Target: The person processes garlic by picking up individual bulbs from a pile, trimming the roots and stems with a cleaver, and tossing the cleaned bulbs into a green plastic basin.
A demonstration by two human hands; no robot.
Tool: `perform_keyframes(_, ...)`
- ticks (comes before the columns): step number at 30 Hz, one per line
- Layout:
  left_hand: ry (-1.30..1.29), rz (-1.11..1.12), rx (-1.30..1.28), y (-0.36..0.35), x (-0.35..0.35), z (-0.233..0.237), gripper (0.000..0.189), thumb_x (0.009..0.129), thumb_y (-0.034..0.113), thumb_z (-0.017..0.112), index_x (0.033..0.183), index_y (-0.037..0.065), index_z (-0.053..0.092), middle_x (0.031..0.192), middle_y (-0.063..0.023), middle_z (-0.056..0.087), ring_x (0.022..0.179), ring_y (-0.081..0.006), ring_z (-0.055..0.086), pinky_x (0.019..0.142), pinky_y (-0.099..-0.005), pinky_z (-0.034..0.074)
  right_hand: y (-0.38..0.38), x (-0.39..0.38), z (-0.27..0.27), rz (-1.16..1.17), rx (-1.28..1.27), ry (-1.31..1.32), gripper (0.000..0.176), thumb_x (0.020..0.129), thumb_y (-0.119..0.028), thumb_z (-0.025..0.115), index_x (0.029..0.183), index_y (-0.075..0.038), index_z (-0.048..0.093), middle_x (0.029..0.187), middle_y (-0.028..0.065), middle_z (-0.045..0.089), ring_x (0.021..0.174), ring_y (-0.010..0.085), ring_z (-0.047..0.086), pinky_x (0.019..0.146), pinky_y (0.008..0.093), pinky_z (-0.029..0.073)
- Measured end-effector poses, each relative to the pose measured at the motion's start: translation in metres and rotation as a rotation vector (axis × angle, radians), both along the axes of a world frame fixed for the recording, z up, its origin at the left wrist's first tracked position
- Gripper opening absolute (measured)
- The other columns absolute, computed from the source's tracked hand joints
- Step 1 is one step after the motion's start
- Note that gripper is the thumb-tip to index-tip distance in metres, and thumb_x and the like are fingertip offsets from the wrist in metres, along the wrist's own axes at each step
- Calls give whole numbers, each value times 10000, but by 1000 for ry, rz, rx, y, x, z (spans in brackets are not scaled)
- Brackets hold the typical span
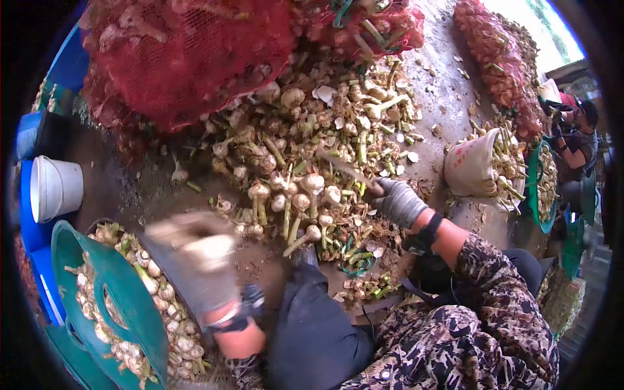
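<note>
My right hand (400, 203), in a grey glove, is closed on the handle of a knife (348, 168) whose blade points up and left over the garlic pile (305, 130). At the left, my gloved left hand (201, 250) is smeared by motion beside a green basket (133, 286) of garlic bulbs; its fingers and anything in them are blurred. Several bulbs with stems (300, 203) lie at the near edge of the heap, between my hands.
Red mesh sacks of garlic (208, 65) rise behind the pile. A white bucket (58, 188) stands at the left. To the right are a pale sack (471, 166) of stems, a green basin (534, 188) and another person (575, 140).
</note>
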State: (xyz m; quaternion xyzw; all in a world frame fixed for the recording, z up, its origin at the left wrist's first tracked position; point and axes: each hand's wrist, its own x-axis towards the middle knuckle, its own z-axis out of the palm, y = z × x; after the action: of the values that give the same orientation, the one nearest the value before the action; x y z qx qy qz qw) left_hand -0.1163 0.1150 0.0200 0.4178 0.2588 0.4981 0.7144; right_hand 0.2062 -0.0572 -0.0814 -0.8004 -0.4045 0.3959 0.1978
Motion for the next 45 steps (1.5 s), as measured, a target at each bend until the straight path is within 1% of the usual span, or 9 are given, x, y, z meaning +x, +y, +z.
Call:
perform_keyframes(1,-830,-126,-240,4,4,53,503,880,194,666,1304,62,428,1238,-40,543,975,-162,546,890,-340,462,-3,-2,9,-72,-60,10,298,843,-318,707,1027,-93,644,812,148,669,774,253,669,720,390,516)
perform_keyframes(5,-848,-101,-9,23,-51,80,670,847,169,651,1428,25,350,1311,-72,517,1124,-230,522,941,-437,410,-2,-16,12,-20,83,-31,302,849,-317,699,993,-60,631,808,173,669,741,325,654,691,409,508)
perform_keyframes(8,100,-7,16,53,-22,-8,575,919,258,590,1397,2,398,1226,-110,564,1063,-222,554,929,-393,453,3,-26,9,27,143,-1,315,850,-334,695,978,-56,621,806,201,646,747,386,627,683,425,501)
perform_keyframes(9,493,-43,-3,66,-16,-55,561,925,271,605,1385,6,422,1185,-108,581,1020,-208,566,925,-356,472,7,-29,18,39,68,27,272,853,-281,743,965,-58,635,809,93,655,729,153,578,715,341,500)
perform_keyframes(12,1033,-182,-85,62,24,-207,689,812,251,760,1390,51,442,1243,-126,594,1068,-193,582,922,-315,481,11,-34,19,121,49,-48,278,847,-273,745,980,-56,633,801,145,643,703,234,597,710,367,502)
perform_keyframes(16,1838,-226,14,65,63,-209,883,653,474,823,1363,85,471,1253,-223,608,1152,-385,590,976,-430,478,19,-42,24,166,-45,-28,400,848,-426,679,1042,-84,606,823,211,653,797,418,634,710,457,497)
perform_keyframes(20,1689,-233,-70,66,55,-204,892,644,472,830,1353,62,476,1282,-228,587,1139,-398,594,976,-425,481,32,-49,32,260,-59,-79,388,863,-424,670,1059,-97,603,824,201,651,796,401,643,697,461,499)
perform_keyframes(24,531,-168,-58,40,44,-200,336,838,12,688,1148,52,567,1081,-69,643,927,-146,616,849,-329,525,44,-54,33,316,109,-127,320,849,-362,678,1020,-104,600,824,186,652,768,399,642,667,457,509)
perform_keyframes(45,853,-378,507,-36,17,-133,466,814,198,729,1204,36,533,1101,-103,627,994,-223,612,898,-367,507,41,-71,109,675,48,-219,129,822,-192,599,927,-118,603,765,141,631,760,357,660,626,461,509)
